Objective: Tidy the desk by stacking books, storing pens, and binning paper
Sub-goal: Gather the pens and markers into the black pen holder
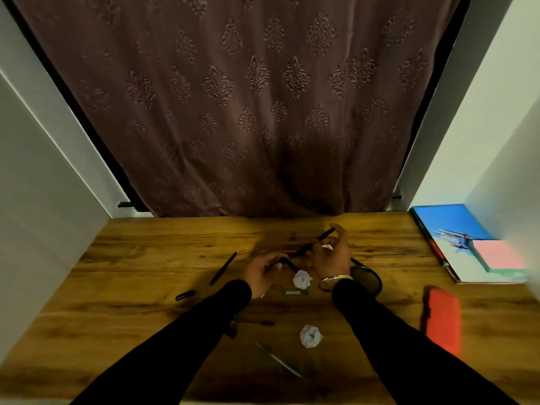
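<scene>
My right hand grips a black pen that slants up to the right over the middle of the desk. My left hand is closed on a short dark piece, apparently a pen cap, at the pen's lower end. A crumpled paper ball lies just below the hands, a second paper ball nearer me. Loose pens lie around: a black pen at left, a short black pen, a green pen and a purple-tipped pen. A round black pen holder stands behind my right wrist.
Stacked books with a blue cover and a pink pad lie at the desk's right back corner. An orange pouch rests at right. A brown curtain hangs behind the wooden desk, white walls on both sides.
</scene>
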A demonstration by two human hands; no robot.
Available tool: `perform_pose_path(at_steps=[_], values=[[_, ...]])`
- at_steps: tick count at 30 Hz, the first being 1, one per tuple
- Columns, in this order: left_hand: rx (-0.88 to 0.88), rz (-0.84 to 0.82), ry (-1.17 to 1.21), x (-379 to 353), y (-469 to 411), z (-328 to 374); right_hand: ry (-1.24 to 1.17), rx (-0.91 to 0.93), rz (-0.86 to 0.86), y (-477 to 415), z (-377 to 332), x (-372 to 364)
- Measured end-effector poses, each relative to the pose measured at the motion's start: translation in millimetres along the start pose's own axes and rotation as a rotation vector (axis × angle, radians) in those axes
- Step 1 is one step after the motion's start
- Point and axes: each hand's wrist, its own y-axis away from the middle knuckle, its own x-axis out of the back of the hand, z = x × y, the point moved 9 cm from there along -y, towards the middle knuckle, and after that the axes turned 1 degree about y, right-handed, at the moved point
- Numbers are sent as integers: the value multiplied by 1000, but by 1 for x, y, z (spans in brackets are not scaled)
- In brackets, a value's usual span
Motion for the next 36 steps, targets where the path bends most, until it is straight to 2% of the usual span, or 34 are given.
perform_pose_path(at_steps=[9,19,24,28,31,35,36], values=[[-68,54,28,7,4,14,39,33,-50,7,-14,-9],[-32,128,73,8,-1,17,-7,-46,-176,16,-14,-21],[-18,147,62,2,0,13,33,-91,-161,20,-7,-17],[-115,197,40,-5,-2,46,-94,-199,-215,30,-20,-11],[-184,267,23,-7,-8,73,-38,-291,-79,31,-21,12],[-257,117,-47,-32,-14,91,-518,-576,-51,37,-13,27],[-261,71,-66,-39,-12,95,-508,-618,-63,35,-10,35]])
